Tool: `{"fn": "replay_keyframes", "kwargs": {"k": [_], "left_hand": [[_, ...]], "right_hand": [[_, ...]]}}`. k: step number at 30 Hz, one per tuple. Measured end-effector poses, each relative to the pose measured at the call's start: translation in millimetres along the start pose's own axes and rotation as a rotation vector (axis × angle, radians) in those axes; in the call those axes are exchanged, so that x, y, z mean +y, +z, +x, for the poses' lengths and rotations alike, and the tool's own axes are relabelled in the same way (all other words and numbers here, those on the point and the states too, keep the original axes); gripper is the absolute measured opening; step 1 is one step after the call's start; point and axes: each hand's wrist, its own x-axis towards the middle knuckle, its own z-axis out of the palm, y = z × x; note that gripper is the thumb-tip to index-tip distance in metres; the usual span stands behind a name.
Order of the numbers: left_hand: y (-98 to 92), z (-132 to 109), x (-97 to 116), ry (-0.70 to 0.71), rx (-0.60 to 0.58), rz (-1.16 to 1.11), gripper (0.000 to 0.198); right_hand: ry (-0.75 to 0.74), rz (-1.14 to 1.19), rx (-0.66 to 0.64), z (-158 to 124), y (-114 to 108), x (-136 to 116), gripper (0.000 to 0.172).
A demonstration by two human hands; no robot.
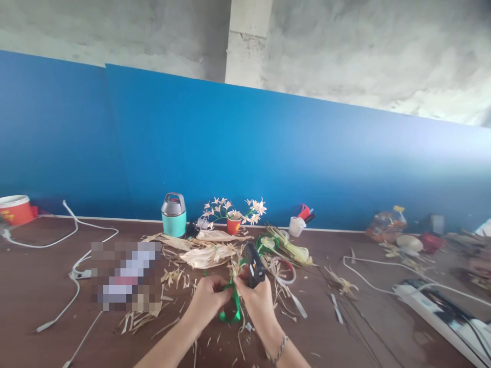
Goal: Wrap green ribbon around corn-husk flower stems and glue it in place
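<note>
Left hand [209, 297] pinches glossy green ribbon [237, 309], likely light, slippery, best gripped widthwise; I can't tell what right hand [256, 299] holds

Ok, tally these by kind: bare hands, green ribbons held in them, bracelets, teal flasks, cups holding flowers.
Bare hands (left hand, right hand): 2
Held green ribbon: 1
Bracelet: 1
Teal flask: 1
Flower-holding cup: 1
Total: 6
</note>
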Motion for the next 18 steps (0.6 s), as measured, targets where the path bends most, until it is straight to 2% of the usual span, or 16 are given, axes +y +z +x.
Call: {"fn": "replay_keyframes", "kwargs": {"k": [4, 7, 11, 14, 18], "left_hand": [[-1.8, 0.2, -1.1, 0.135, 0.037, 0.145, 0.014], [-1.7, -0.1, -1.7, 0.18, 0.055, 0.162, 0.014], [-2.9, 1.4, -0.7, 0.109, 0.082, 0.057, 0.013], [-6.8, 3.9, 1.0, 0.033, 0.106, -0.052, 0.018], [-13.0, 6.8, 3.1, 0.017, 0.106, -0.161, 0.023]], "right_hand": [[-0.007, -0.057, 0.001, -0.7, -0.1, 0.5, 0.019], [-0.015, -0.045, 0.016, -1.1, 1.2, -1.1, 0.021], [0.01, 0.016, -0.034, -2.5, -3.6, -6.1, 0.027], [0.039, 0.033, -0.114, -3.0, -16.7, -10.1, 0.034], [0.039, -0.021, -0.282, -1.5, -34.2, -14.8, 0.031]]}}
